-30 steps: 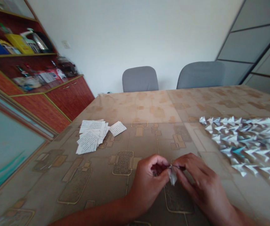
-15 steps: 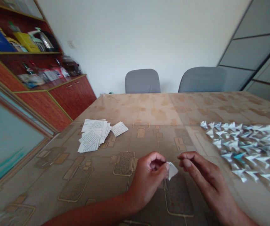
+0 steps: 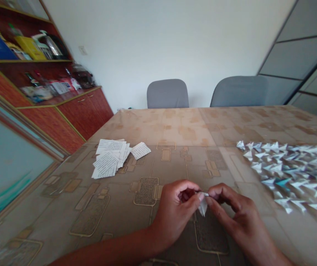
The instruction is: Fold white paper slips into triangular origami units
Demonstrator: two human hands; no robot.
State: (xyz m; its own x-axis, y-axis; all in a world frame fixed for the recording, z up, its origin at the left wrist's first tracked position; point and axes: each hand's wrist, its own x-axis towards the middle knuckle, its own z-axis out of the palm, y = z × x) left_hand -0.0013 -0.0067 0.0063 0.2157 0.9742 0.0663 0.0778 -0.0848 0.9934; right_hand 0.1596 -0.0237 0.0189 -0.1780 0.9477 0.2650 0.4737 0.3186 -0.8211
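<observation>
A small folded piece of white paper is held above the table, in front of me. My left hand pinches its left side between thumb and forefinger. From the right, my right hand pinches the paper's upper edge with thumb and fingertips. The two thumbs are close together, and the fingers partly hide the paper. Over to the right lie rows of many small folded paper pieces, pointed in shape, one of them teal.
Printed paper slips lie in a loose pile at left, with a single slip beside it. A patterned cloth covers the table. Two grey chairs stand at the far edge. A red-brown cabinet is at left.
My right hand has moved left and closed its fingertips on the folded paper, which shows narrower now. My left hand keeps its pinch, shifted slightly right.
</observation>
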